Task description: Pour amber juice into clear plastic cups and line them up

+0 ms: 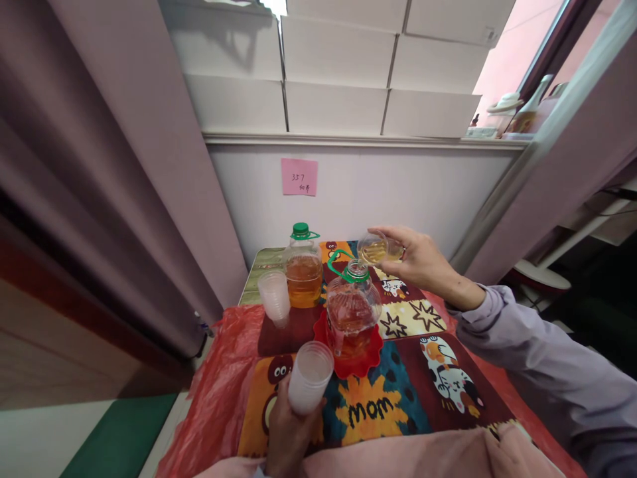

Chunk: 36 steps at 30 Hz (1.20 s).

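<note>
My right hand [423, 260] grips a small clear cup [374, 249] of amber liquid, tilted over the open mouth of a clear jug [351, 312]. The jug holds amber liquid, has a green neck ring and stands on a red plate [371, 358]. My left hand [288, 428] is wrapped round a stack of translucent plastic cups [309, 375] near the front of the table. A second jug [302, 269] with a green cap stands behind, partly full. Beside it is another stack of plastic cups [275, 297].
A colourful patterned cloth [423, 318] over red plastic sheeting [219, 385] covers the small table. Grey curtains hang on the left [124, 166] and right. A pink note [299, 176] is stuck to the white wall. White boxes [338, 66] are stacked on the ledge.
</note>
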Motion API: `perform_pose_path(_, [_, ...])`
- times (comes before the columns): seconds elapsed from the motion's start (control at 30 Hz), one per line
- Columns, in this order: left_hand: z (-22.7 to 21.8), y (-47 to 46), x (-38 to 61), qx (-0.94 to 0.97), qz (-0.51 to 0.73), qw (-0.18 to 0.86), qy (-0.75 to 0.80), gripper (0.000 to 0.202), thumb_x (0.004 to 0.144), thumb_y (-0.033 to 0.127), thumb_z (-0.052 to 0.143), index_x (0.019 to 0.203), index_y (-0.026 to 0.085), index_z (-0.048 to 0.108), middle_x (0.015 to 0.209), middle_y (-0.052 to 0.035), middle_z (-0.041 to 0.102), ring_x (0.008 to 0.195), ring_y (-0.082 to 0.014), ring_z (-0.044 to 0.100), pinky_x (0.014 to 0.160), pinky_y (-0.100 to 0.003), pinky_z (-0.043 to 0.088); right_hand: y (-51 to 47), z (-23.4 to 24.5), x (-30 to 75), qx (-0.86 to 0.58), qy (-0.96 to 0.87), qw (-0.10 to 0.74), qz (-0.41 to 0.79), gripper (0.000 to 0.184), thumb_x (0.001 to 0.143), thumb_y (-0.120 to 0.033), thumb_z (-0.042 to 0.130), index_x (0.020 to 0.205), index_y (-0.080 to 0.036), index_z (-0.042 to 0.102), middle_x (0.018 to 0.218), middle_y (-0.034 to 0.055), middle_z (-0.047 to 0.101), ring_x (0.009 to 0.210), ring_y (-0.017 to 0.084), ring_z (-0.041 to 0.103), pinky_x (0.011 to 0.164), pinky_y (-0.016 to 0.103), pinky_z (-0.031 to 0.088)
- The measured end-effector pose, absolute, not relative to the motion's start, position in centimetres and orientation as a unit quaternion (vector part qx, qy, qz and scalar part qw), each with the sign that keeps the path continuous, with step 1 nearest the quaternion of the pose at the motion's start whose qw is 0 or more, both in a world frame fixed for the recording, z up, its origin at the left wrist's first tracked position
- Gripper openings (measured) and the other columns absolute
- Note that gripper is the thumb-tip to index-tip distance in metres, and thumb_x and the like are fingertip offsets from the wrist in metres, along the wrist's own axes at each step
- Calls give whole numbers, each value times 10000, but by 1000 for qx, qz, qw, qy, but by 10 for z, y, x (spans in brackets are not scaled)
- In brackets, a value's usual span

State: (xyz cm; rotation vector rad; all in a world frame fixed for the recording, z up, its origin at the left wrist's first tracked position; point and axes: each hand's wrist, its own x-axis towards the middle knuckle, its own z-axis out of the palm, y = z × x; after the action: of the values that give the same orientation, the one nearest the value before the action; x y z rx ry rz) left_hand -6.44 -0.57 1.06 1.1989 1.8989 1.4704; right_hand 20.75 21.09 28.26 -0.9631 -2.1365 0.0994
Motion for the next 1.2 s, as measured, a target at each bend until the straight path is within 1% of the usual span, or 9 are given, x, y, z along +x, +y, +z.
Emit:
perform_pose_path(0.1, [11, -5, -64, 432, 532, 228, 691, 463, 690, 458, 901, 1077, 271, 729, 880, -67, 825, 825, -381, 813, 768, -530, 666, 210, 284, 206, -377, -843, 383, 25, 678, 740, -101, 761, 1401, -246, 798, 1295, 80, 866, 1058, 272, 815, 936, 415, 664])
perform_pose_path(0.3, [9, -5, -64, 427, 544, 229, 685, 421, 688, 407, 896, 1062, 299, 736, 870, -49, 811, 805, -364, 801, 752, -516, 658, 209, 286, 203, -373, -848, 376, 13, 684, 751, -91, 755, 1419, -231, 788, 1310, 90, 860, 1097, 283, 818, 995, 435, 657])
perform_pose_path(0.4, [11, -5, -63, 426, 545, 228, 686, 415, 677, 406, 896, 1048, 298, 743, 861, -47, 812, 802, -365, 803, 749, -511, 656, 209, 287, 202, -367, -854, 368, 6, 686, 770, -98, 753, 1442, -231, 773, 1331, 94, 853, 1136, 291, 815, 1015, 441, 649])
perform_pose_path(0.63, [19, -6, -63, 422, 534, 232, 695, 485, 657, 456, 892, 1082, 279, 741, 947, -84, 861, 861, -389, 831, 760, -513, 664, 209, 289, 201, -346, -865, 363, -6, 675, 808, -87, 720, 1468, -228, 749, 1395, 102, 831, 1229, 298, 801, 1080, 462, 641])
perform_pose_path(0.77, [20, -6, -63, 427, 531, 236, 692, 484, 680, 457, 885, 1101, 275, 727, 936, -74, 859, 854, -375, 831, 783, -515, 671, 210, 290, 200, -339, -871, 356, -16, 689, 811, -82, 721, 1481, -240, 744, 1420, 102, 823, 1256, 310, 796, 1106, 486, 640])
perform_pose_path(0.9, [18, -6, -62, 424, 536, 235, 692, 467, 699, 443, 866, 1106, 269, 719, 928, -71, 852, 865, -372, 833, 800, -527, 670, 210, 290, 199, -331, -875, 352, -27, 705, 806, -67, 718, 1493, -224, 737, 1439, 112, 816, 1289, 316, 788, 1134, 501, 635])
perform_pose_path(1.0, [14, -6, -63, 421, 533, 233, 695, 482, 690, 435, 878, 1117, 273, 727, 969, -80, 856, 893, -383, 836, 808, -539, 667, 210, 291, 198, -323, -878, 351, -34, 717, 803, -52, 708, 1494, -241, 732, 1451, 101, 813, 1309, 313, 781, 1155, 513, 627])
perform_pose_path(1.1, [11, -6, -63, 420, 536, 230, 696, 469, 677, 425, 891, 1097, 293, 730, 932, -69, 847, 871, -388, 828, 790, -538, 662, 209, 291, 197, -318, -881, 348, -41, 734, 801, -46, 711, 1500, -271, 724, 1461, 89, 810, 1321, 316, 776, 1157, 526, 625])
perform_pose_path(1.2, [9, -6, -64, 423, 541, 227, 691, 472, 675, 416, 893, 1104, 308, 728, 947, -68, 856, 863, -390, 823, 771, -532, 654, 208, 292, 197, -310, -886, 340, -53, 738, 808, -44, 709, 1509, -273, 720, 1468, 93, 805, 1326, 321, 772, 1155, 531, 624])
